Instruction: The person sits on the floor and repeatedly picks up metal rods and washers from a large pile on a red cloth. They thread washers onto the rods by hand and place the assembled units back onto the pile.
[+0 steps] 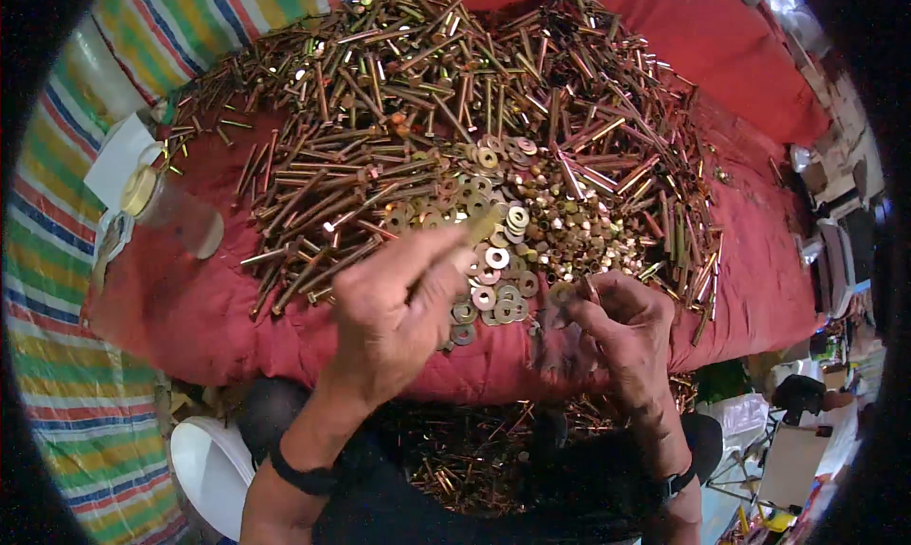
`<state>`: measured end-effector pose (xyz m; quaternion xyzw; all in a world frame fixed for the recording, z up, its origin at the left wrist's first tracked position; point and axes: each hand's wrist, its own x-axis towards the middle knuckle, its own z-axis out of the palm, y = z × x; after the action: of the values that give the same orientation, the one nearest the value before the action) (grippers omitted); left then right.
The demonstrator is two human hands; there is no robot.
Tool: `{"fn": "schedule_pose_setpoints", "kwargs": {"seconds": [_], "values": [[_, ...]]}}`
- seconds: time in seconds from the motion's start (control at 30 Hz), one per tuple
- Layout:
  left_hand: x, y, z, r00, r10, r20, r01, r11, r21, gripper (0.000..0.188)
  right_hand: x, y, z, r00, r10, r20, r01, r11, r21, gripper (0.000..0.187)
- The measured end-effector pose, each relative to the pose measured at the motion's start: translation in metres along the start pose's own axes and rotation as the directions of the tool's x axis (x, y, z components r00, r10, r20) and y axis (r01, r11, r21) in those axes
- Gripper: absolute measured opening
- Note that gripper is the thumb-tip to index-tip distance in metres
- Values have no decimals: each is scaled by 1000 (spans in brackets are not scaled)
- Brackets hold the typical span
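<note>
Over the middle of a red cloth my left hand is closed, its thumb and fingers pinching a flat brassy washer that looks smeared by motion. Loose washers lie just beyond its fingertips. To the right, my right hand is closed too. Its thumb and forefinger grip a small brassy metal piece whose exact kind I cannot make out. Past that hand spreads a pile of small nuts. Long bolts lie to the left of the washers.
A large heap of bolts covers the far side of the red cloth. A clear jar lies at the left, by a striped sheet. More bolts lie below the near edge. A white stool stands lower left.
</note>
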<state>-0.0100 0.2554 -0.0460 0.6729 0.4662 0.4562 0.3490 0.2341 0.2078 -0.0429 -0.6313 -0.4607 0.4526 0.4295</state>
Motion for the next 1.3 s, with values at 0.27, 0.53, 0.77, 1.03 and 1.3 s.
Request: {"fn": "schedule_pose_setpoints", "kwargs": {"seconds": [0.27,0.53,0.77,1.03,1.3], "values": [[-23,-12,30,949,261,178,-274,960,53,18,-16,5,6,995,-82,49,88,988,-124,25],[-33,-22,46,795,578,184,-606,758,240,25,-26,22,5,781,-553,292,615,598,-513,38],[-36,-14,48,979,118,163,-104,990,-94,19,-25,-3,8,979,-177,-97,195,956,221,18],[-41,-1,52,941,-131,313,217,941,-259,20,-3,-2,32,979,-10,-203,162,642,750,26],[-34,-2,36,886,-295,357,455,695,-557,14,-3,-3,27,991,22,-134,60,814,578,34]]}}
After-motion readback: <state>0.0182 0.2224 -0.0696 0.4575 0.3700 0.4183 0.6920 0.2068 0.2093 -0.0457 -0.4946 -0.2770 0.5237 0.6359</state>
